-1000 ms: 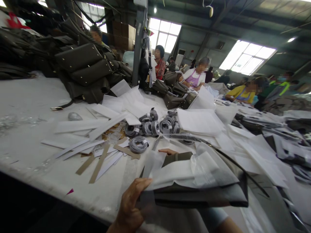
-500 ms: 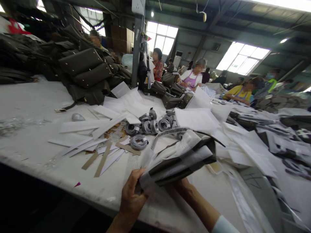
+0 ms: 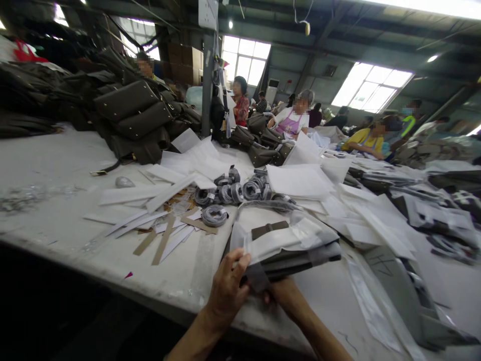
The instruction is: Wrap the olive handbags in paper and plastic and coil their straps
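A dark bag [image 3: 289, 263] partly covered with white wrapping and clear film lies near the table's front edge, its wrapped handle arching at the back. My left hand [image 3: 228, 283] grips its left end, fingers curled over the film at the corner. Under the front edge of the bag is my right hand [image 3: 281, 293], its fingers mostly hidden beneath it. Several coiled grey straps [image 3: 214, 215] sit just behind the bag.
On the white table [image 3: 45, 150] lie paper strips [image 3: 130, 194] and foam sheets [image 3: 298, 180]. Dark bags [image 3: 131, 110] are piled at the back left. A grey panel [image 3: 398, 286] and more wrapped pieces lie at right. Several people work beyond.
The bag has come down lower and flatter, its wrapped top now turned more into view. My left hand has moved right and slightly up along with it.
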The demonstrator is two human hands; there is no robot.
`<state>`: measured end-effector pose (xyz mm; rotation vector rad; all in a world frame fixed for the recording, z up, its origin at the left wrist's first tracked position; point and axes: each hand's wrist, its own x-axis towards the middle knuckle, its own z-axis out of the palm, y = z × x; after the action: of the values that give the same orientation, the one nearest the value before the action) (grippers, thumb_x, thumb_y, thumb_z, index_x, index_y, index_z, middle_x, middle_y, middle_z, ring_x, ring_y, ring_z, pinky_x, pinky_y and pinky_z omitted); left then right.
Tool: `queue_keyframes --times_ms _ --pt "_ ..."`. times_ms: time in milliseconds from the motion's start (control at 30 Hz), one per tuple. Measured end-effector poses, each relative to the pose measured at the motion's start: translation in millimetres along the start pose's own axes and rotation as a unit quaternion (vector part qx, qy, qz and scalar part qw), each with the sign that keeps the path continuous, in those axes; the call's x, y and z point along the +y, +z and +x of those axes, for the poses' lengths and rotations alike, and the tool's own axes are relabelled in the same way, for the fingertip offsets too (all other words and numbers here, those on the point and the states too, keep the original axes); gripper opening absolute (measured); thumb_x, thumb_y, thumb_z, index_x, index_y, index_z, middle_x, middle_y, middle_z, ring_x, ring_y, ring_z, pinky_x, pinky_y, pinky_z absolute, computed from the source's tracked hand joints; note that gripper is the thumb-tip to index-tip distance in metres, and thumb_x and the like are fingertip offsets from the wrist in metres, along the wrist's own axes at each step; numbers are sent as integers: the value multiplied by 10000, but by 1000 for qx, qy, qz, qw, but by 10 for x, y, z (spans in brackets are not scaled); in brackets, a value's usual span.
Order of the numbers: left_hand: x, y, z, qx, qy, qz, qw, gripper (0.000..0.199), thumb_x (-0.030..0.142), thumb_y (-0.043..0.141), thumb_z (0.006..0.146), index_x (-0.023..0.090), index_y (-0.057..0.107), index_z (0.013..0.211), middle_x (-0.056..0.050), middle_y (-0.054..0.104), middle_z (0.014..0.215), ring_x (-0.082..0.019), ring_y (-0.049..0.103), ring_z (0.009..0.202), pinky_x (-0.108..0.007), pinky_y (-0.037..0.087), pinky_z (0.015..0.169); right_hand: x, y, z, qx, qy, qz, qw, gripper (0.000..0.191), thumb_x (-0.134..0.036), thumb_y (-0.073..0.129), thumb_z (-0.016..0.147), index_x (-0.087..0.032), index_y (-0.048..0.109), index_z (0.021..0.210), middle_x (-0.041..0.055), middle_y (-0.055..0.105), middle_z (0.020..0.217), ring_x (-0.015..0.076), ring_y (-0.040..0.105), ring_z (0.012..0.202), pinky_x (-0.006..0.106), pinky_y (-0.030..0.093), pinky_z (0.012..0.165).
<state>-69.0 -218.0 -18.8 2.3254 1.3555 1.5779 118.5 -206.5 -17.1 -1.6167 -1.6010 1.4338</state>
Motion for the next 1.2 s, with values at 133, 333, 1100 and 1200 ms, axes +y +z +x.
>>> queue_keyframes --times_ms 133,333,1100,1200 --pt "19 96 25 -65 56 15 996 535 31 539 755 165 517 1272 -134 603 1276 -247 598 1094 -382 537 911 2 133 -244 -1 65 34 997 559 -722 611 706 -166 592 658 -15 479 412 92 368 331 237 295 375" --pt "22 127 -1 -111 93 24 989 556 24 482 800 187 499 1332 -106 652 1206 -228 615 1041 -364 527 862 29 256 -417 -6 114 92 989 549 -720 623 641 -180 534 680 -54 453 363 73 339 288 198 227 325" --pt "-150 -12 66 -217 176 9 960 591 -1 445 836 170 457 1401 -116 591 1351 -232 455 1353 -420 458 1065 -287 -341 -940 -173 90 116 974 242 -383 681 773 -145 659 733 1 671 639 52 461 372 159 304 342" --pt "-164 10 60 -204 177 4 963 601 -22 428 827 177 460 1393 -107 611 1325 -225 481 1329 -420 466 1056 -563 -477 -801 18 -145 -11 989 181 -341 696 825 -170 696 765 17 685 721 122 607 624 226 482 593"
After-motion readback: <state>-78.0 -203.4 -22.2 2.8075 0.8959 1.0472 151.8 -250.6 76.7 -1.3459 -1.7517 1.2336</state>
